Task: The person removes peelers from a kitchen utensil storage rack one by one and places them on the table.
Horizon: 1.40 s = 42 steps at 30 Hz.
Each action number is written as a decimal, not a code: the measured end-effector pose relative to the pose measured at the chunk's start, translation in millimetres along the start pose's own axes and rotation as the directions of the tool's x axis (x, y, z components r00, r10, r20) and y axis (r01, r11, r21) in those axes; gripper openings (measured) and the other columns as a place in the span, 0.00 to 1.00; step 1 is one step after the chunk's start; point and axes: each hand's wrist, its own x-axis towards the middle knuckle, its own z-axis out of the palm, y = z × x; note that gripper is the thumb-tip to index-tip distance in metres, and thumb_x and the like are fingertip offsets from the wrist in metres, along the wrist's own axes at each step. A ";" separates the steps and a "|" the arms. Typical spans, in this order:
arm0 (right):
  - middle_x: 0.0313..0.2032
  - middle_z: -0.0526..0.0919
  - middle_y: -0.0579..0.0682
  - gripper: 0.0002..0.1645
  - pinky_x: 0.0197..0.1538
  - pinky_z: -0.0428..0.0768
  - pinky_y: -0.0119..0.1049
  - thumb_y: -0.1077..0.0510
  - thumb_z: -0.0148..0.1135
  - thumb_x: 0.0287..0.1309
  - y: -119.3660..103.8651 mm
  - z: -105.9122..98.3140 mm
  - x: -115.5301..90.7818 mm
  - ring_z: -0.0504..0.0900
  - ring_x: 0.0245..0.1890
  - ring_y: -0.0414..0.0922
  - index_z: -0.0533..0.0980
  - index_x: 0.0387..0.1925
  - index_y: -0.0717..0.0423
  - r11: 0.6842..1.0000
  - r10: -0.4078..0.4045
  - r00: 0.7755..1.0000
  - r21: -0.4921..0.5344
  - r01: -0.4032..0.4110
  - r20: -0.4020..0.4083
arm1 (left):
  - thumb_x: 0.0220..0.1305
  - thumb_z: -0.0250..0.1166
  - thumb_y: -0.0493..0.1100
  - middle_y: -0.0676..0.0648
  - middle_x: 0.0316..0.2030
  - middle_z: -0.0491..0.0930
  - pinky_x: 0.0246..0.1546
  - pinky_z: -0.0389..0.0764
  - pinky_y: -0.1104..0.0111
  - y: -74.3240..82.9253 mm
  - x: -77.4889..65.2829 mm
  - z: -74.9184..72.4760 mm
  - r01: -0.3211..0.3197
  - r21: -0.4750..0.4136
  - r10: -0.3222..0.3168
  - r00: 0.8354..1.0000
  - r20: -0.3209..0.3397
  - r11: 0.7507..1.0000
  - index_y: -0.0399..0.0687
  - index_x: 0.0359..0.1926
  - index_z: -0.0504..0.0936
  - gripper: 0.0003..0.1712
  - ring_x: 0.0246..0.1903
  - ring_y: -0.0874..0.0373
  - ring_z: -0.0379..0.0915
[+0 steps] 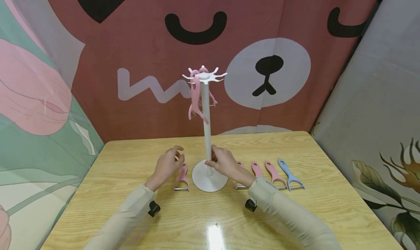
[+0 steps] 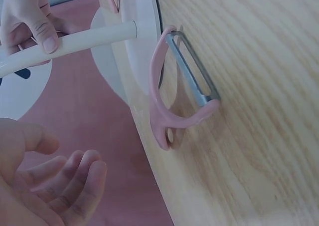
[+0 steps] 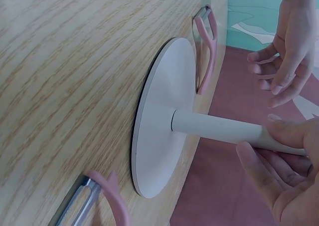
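Your right hand has its thumb and fingers pinching the pole of the white stand, low down, a little above the round base. The stand is upright on the wooden counter, in front of you. Your left hand is on the other side of the pole, clear of it; its fingers are loosely bent and spread from the thumb, above the near pink peeler, which lies just left of the base.

Up top, the stand's hooks carry at least two hanging pink peelers, their blade ends down; overlap hides the exact count. To the right of the base, three more pink peelers lie in a row with a blue peeler at the far end, blades towards you. Your right hand and wrist partly cover the nearer ones.
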 end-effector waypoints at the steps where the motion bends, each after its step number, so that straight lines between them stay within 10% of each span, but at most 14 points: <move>1: 0.29 0.82 0.50 0.16 0.29 0.80 0.29 0.62 0.74 0.54 0.2 0.3 0.1 0.83 0.28 0.41 0.74 0.38 0.61 1.000 -0.003 1.000 -0.001 0.003 0.001 | 0.66 0.62 0.37 0.46 0.31 0.82 0.22 0.75 0.66 -0.2 0.4 0.0 0.000 -0.003 0.000 1.000 -0.001 1.000 0.36 0.53 0.79 0.16 0.26 0.59 0.78; 42: 0.28 0.82 0.47 0.16 0.27 0.78 0.28 0.61 0.74 0.54 3.9 2.2 2.3 0.81 0.27 0.38 0.74 0.38 0.59 1.000 0.022 0.999 -0.015 -0.022 0.027 | 0.67 0.60 0.36 0.48 0.29 0.81 0.30 0.79 0.59 6.1 7.5 -8.1 -0.066 -0.059 0.053 0.978 -0.201 0.996 0.39 0.46 0.83 0.10 0.27 0.56 0.78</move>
